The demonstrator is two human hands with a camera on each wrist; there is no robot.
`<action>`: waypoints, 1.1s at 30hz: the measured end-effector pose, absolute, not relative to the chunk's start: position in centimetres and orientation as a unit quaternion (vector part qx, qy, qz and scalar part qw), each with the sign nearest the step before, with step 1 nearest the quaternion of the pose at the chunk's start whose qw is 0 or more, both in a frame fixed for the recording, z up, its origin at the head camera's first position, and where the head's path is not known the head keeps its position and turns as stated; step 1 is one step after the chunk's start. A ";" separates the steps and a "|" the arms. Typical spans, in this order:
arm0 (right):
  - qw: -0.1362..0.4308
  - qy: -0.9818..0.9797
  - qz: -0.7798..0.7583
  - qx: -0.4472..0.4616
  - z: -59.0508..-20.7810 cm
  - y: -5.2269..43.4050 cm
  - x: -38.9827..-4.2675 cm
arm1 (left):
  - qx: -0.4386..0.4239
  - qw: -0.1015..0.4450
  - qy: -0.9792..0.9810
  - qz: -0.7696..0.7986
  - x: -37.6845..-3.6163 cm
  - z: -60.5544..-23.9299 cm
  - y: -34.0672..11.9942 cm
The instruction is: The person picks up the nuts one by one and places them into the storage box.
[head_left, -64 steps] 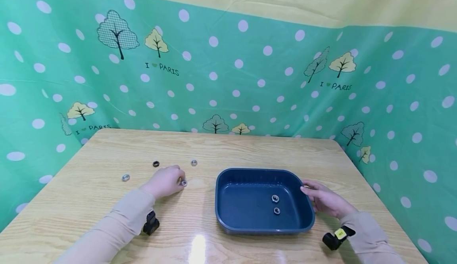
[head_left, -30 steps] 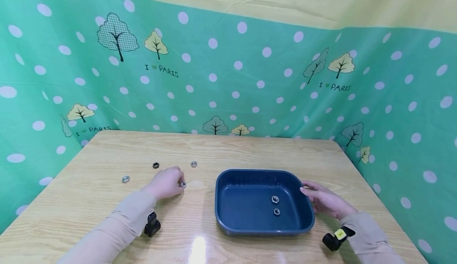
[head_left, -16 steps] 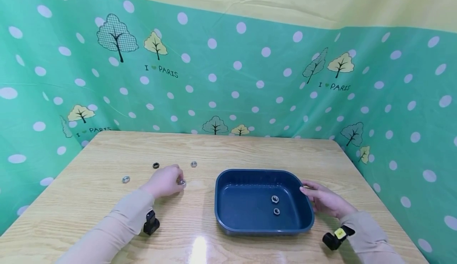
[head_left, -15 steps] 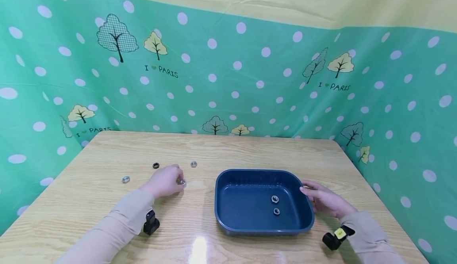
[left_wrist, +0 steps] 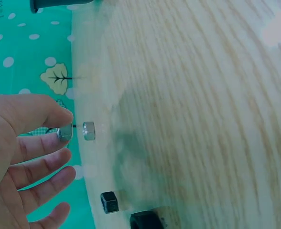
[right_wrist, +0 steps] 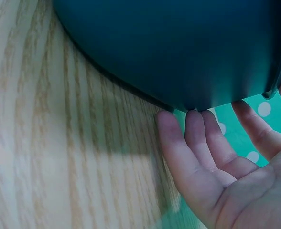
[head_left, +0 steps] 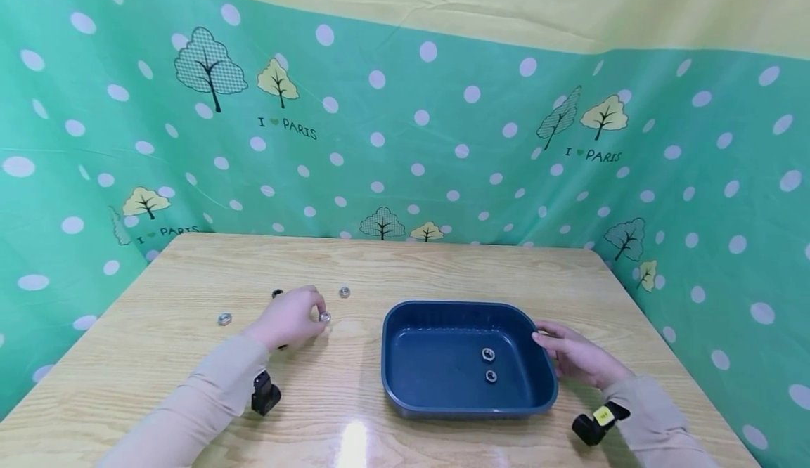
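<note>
A light wooden table [head_left: 443,271] is enclosed on three sides by a green cloth backdrop [head_left: 443,138] printed with white dots and trees, topped by a yellow band [head_left: 506,4].

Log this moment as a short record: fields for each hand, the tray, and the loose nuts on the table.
left hand: pinches a silver nut, lifted off the table
right hand: straight fingers rest against the tray's right wall
tray: dark blue, holds two nuts
loose nuts: silver one, silver one, black one partly behind the left hand
</note>
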State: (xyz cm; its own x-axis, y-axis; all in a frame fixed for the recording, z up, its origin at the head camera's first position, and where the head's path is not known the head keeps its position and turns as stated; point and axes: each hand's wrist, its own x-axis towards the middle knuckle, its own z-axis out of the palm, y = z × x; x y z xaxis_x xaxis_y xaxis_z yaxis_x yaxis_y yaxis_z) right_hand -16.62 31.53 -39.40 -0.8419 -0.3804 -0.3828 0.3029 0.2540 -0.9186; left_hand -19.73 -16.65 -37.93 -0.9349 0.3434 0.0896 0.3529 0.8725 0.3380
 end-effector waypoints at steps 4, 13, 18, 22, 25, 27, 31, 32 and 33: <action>0.281 0.740 -0.611 -0.026 -39.5 31.6 -16.6 | -0.183 0.019 -0.967 -0.178 -19.6 -37.5 -16.6; 0.281 0.739 -0.612 -0.026 -39.4 31.6 -16.5 | -0.186 0.004 -0.965 -0.183 -19.5 -36.6 -16.6; 0.279 0.739 -0.613 -0.024 -39.4 31.5 -16.5 | -0.186 0.006 -0.964 -0.188 -19.4 -36.2 -16.6; 0.281 0.738 -0.613 -0.027 -39.3 31.5 -16.5 | -0.187 0.011 -0.963 -0.192 -19.3 -36.0 -16.5; 0.283 0.737 -0.613 -0.029 -39.3 31.5 -16.5 | -0.191 0.017 -0.963 -0.189 -19.3 -35.8 -16.4; 0.283 0.738 -0.611 -0.029 -39.3 31.5 -16.5 | -0.192 0.019 -0.964 -0.186 -19.3 -35.7 -16.4; 0.282 0.739 -0.612 -0.028 -39.3 31.5 -16.5 | -0.191 0.026 -0.964 -0.183 -19.3 -35.2 -16.3; 0.281 0.738 -0.613 -0.028 -39.3 31.5 -16.5 | -0.189 0.026 -0.965 -0.183 -19.3 -35.2 -16.2; 0.281 0.737 -0.614 -0.028 -39.3 31.5 -16.5 | -0.188 0.025 -0.964 -0.184 -19.3 -35.0 -16.2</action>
State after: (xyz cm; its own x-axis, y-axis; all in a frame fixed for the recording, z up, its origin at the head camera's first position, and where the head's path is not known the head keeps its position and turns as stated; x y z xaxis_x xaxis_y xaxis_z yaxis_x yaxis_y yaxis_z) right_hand -16.53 31.48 -39.30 -0.8400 -0.3867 -0.3806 0.3049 0.2437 -0.9207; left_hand -19.34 -16.16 -35.01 -0.9280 0.3533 0.1180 0.3719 0.8615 0.3458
